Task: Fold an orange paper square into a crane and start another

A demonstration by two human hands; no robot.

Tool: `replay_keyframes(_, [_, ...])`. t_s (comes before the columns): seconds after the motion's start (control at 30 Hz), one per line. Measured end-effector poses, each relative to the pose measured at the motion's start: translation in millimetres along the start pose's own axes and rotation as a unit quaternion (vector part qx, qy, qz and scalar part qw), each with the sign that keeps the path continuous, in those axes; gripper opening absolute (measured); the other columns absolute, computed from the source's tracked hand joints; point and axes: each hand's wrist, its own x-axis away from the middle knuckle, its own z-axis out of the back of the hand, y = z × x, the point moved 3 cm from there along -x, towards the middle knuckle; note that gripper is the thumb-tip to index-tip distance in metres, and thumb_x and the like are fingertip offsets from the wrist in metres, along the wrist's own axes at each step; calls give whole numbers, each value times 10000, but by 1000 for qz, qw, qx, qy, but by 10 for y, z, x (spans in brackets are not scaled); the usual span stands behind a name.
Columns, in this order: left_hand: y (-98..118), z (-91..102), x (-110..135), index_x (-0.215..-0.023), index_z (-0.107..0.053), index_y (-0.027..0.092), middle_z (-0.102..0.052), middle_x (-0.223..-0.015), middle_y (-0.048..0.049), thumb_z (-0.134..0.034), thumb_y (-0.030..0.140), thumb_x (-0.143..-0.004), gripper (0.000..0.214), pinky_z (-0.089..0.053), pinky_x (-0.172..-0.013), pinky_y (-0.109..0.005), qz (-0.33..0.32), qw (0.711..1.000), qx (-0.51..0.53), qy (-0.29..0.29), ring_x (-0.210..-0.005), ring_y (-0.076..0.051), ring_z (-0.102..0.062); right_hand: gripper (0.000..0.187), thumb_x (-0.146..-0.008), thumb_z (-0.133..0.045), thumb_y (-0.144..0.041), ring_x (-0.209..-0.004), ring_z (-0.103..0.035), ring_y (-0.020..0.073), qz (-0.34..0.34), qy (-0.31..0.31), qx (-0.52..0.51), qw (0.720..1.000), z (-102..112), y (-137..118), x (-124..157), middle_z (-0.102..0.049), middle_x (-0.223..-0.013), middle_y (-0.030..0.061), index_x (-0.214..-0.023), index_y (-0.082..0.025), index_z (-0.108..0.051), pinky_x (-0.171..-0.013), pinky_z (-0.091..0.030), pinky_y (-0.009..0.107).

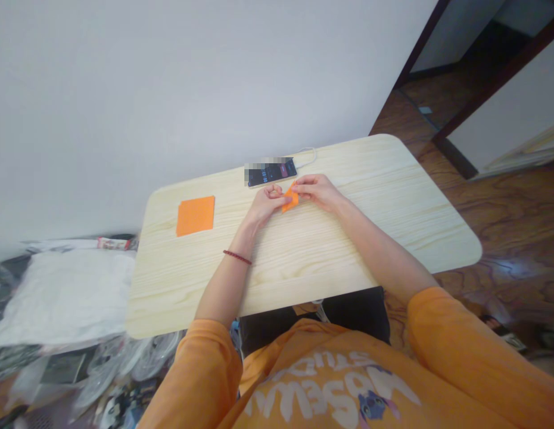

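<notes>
A: Where's your orange paper (291,198), and what's got it?

B: Middle of the counter (304,256), toward the far edge, just this side of the phone (279,173). Your left hand (262,205) and right hand (320,189) both pinch it, fingers narrow on opposite sides. Orange stack (195,215) lies toward the far left corner.

A: Handling?

B: Probably super light, bendy, easy to crease or tear. I'd have you grip edges gently.
</notes>
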Motion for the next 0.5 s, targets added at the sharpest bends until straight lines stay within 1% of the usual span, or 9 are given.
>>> replay_keyframes(0.27, [37,-16,32,-650,-440,187,-509,-485,94,-793,150,-477,395,-382,-484,-180,9,1000,2,-3,-470,-70,-536,292,-475,-859,-298,-510,-426,48,-10,8,11,1000,33,-11,-9,-586,-567,-11,-632,-135,-674,-471,-306,212])
replay_keyframes(0.37, [51,-28,38,-646,-424,185,-513,-487,99,-787,146,-468,407,-357,-452,-166,10,1000,-2,1,-449,-58,-516,304,-489,-859,-318,-507,-430,47,-10,15,9,1000,55,-17,-12,-569,-546,-15,-644,-131,-677,-470,-317,203])
replay_keyframes(0.5, [52,-30,42,-660,-428,187,-525,-481,97,-774,151,-479,392,-369,-455,-167,12,1000,-14,8,-442,-60,-516,323,-493,-862,-347,-488,-418,41,-4,23,9,1000,74,-24,-19,-557,-521,-14,-629,-123,-675,-447,-303,195])
